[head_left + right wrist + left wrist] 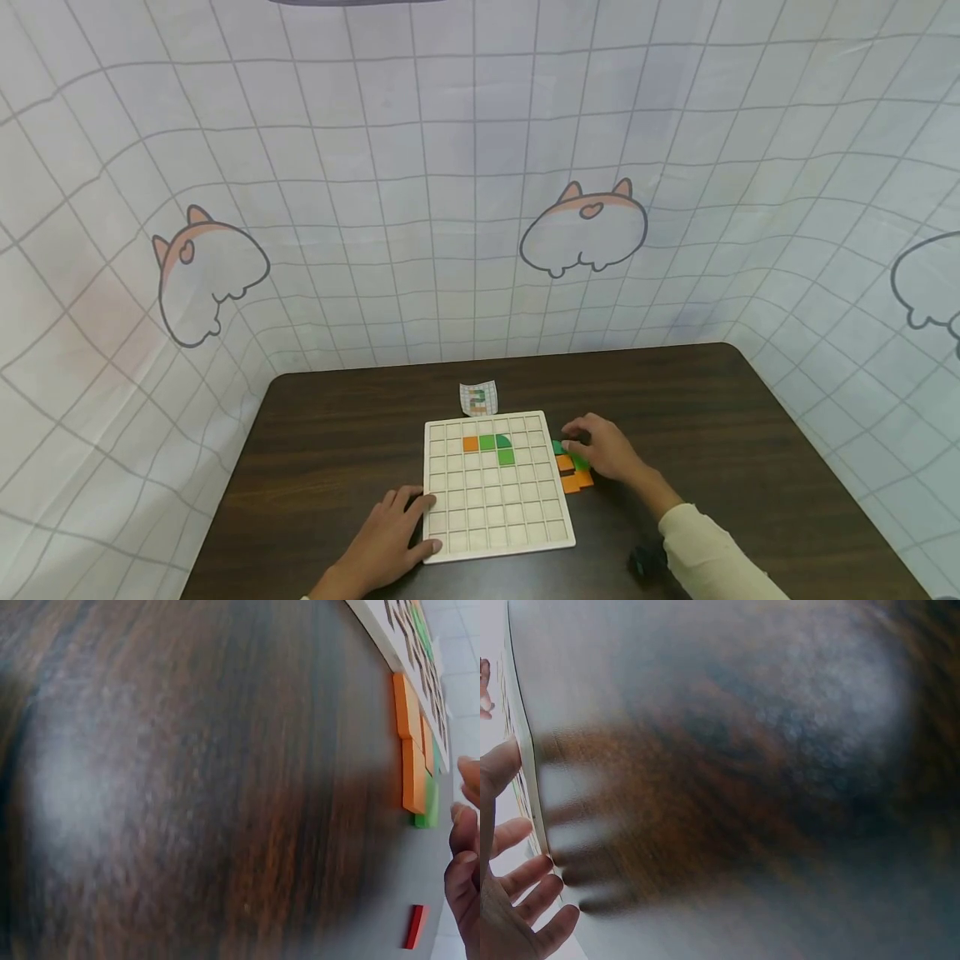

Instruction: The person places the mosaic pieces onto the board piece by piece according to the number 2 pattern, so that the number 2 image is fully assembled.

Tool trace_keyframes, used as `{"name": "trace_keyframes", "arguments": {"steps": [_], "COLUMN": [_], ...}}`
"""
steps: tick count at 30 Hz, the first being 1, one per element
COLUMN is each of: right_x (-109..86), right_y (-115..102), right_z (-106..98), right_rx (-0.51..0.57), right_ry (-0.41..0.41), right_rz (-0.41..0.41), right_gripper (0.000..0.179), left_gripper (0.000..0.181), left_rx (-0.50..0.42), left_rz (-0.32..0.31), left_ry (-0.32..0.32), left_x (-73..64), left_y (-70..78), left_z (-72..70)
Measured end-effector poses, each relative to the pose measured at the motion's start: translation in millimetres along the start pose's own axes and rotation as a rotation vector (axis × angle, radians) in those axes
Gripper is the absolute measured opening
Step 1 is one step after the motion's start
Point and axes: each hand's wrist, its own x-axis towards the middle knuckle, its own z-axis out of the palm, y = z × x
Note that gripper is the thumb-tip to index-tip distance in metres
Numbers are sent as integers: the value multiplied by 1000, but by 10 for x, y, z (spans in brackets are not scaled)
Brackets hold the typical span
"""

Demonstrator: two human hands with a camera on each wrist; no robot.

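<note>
Four tiles (487,442) sit in the grid board (495,493), loose tiles (572,483) remain just beside its right edge, so probably partway done; left hand (386,537) relaxed on board's left edge, right hand (609,452) at loose tiles, can't tell if gripping one.

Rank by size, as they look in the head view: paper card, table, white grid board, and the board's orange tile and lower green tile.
1. Table
2. White grid board
3. Paper card
4. Orange tile and lower green tile: they look too alike to rank.
</note>
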Motion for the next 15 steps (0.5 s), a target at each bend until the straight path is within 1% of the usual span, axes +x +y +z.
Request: {"name": "trace_keyframes", "arguments": {"steps": [5,12,15], "right_x": [25,54,63], "right_y": [-25,-89,-106], "right_z": [52,91,100], "right_rx": [-11,-16,-15], "right_ry": [-22,-60,-69], "right_rz": [11,103,123], "right_gripper": [23,26,25], "left_gripper": [63,63,63], "left_rx": [5,16,21], "left_rz": [-2,-5,-4], "left_ry": [1,-5,-4], "left_x": [-1,3,3], "left_y": [-9,-25,-33], "left_z": [7,18,25]}}
